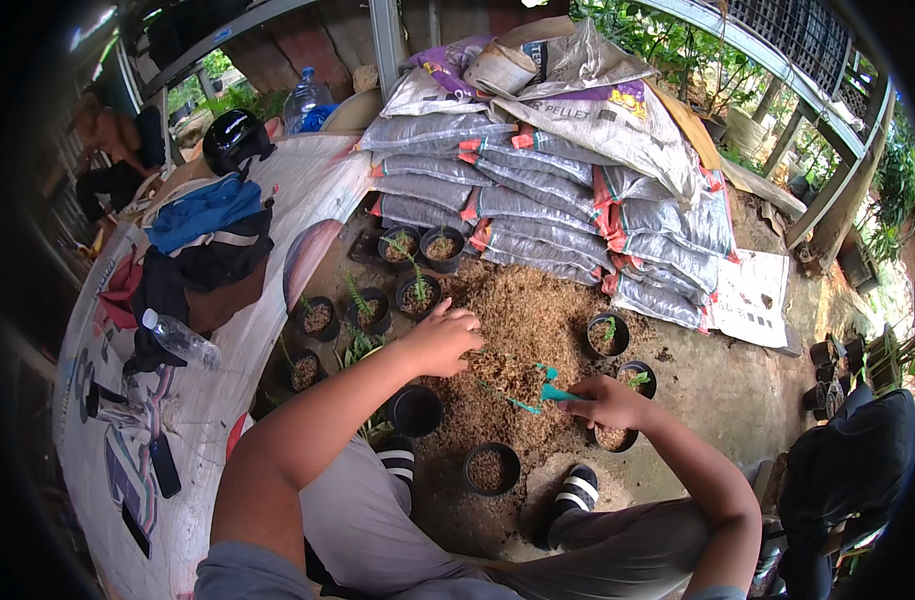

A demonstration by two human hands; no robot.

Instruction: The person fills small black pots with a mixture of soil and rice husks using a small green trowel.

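My right hand (607, 403) grips the handle of a green plastic hand trowel (555, 393), whose blade is heaped with brown coarse potting mix. My left hand (446, 341) hovers over or touches the brown mix pile (532, 307) at the trowel's left side, fingers slightly apart and nothing visible in them. Below the left hand is an empty black plastic pot (415, 411). Another black pot (492, 469) between my feet is filled with mix. To the right, potted seedlings stand in black pots (607, 335), one pot partly hidden under my right hand.
Several potted seedlings (367, 309) stand left of the pile. Behind it are stacked plastic sacks (540, 195). On the left, a platform (277, 300) bears clothes, a plastic bottle (180, 339), a phone (164, 465) and a black helmet (236, 141). A person (116, 142) sits at far left.
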